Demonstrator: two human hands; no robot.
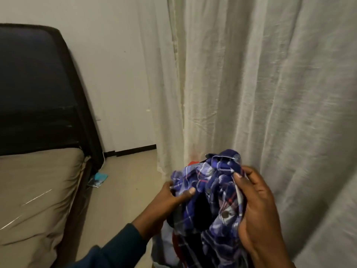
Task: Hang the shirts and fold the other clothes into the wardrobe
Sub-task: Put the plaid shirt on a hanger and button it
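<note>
Pale curtains (260,84) hang in long folds across the whole right side of the room, reaching down behind both hands, with a bare off-white wall (116,64) to their left. Further left stands a bed: a dark headboard (34,84) against the wall and a tan-sheeted mattress (32,190) below it, well to the left of the left hand. Between mattress and curtain runs a strip of beige floor (123,180), open beyond the left hand up to the dark skirting; a small teal object (100,177) lies there by the bed frame.

Held up in front of the curtain, between the two hands, is a crumpled plaid shirt (210,192), blue-purple with white and red lines, bunched so its shape is hard to read; a button shows near its lower right. Below it hangs more cloth, something red (178,246) and something pale, too hidden to name.

The right hand (258,206) grasps the shirt's right side, fingers curled into the fabric, thumb on top. The left hand (170,200), in a dark blue sleeve (119,248), pinches the shirt's left edge with its thumb.
</note>
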